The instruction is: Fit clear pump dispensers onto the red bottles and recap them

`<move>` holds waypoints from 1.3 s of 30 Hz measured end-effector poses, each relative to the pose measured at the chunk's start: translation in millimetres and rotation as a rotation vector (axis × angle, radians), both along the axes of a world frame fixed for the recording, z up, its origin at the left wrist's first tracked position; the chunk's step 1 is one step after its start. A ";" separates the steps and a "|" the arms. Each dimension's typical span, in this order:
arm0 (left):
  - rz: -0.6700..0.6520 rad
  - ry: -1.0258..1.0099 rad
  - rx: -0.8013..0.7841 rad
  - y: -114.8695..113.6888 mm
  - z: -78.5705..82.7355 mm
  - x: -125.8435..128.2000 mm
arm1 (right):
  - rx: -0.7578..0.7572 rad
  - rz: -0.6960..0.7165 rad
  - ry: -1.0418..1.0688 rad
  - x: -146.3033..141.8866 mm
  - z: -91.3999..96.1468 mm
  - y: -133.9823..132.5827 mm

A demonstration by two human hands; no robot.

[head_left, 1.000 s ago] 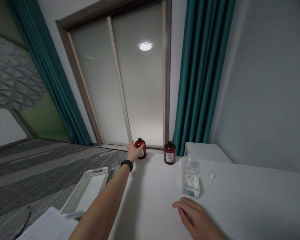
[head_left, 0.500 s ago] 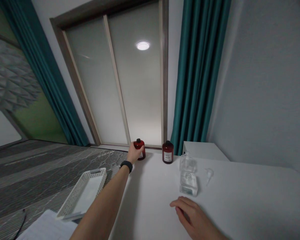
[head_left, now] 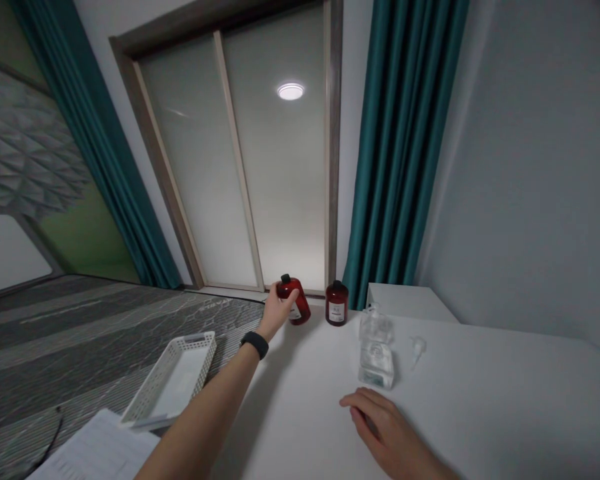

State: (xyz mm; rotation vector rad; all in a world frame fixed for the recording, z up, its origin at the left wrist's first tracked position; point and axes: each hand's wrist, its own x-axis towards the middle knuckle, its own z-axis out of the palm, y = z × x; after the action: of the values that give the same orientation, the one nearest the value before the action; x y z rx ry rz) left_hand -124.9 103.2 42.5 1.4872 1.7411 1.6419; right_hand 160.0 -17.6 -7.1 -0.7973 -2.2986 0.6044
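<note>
My left hand (head_left: 276,311) grips a dark red-brown bottle (head_left: 301,305) with a black cap and a white label. The bottle leans to the left at the far end of the white table (head_left: 310,400). Just right of it stands a second, matching bottle (head_left: 337,304), upright. My right hand (head_left: 380,423) is held low over the near part of the table, fingers loosely bent and thumb apart, with nothing in it. Past its fingertips are a clear bottle (head_left: 377,365) lying down and another clear bottle (head_left: 376,327) behind it. A small clear pump head (head_left: 418,348) lies to their right.
On the striped grey carpet at left are a white plastic basket (head_left: 166,380) and paper sheets (head_left: 97,453). A white cabinet (head_left: 410,303) stands behind the table's far edge, near the teal curtain (head_left: 390,167) and a frosted sliding door (head_left: 285,187).
My left hand has moved right with its bottle, which has gone from upright to tilted and is closer to the other dark bottle. My right hand has hardly moved.
</note>
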 end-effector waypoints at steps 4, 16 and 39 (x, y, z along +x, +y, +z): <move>-0.110 0.029 0.032 -26.1 7.6 28.6 | 0.003 -0.015 0.024 1.9 -0.8 2.4; -0.219 0.619 0.486 -97.3 -26.7 82.9 | 0.131 -0.260 0.304 14.9 1.7 13.5; -0.350 0.956 0.517 -118.7 -33.4 109.6 | 0.339 -0.339 0.391 15.2 2.1 8.2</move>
State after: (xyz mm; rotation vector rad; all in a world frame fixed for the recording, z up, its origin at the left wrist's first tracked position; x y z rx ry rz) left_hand -15.3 -15.5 9.1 2.9711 1.2713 1.3124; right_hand 175.2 -9.4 -5.1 -0.7968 -1.7906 0.1870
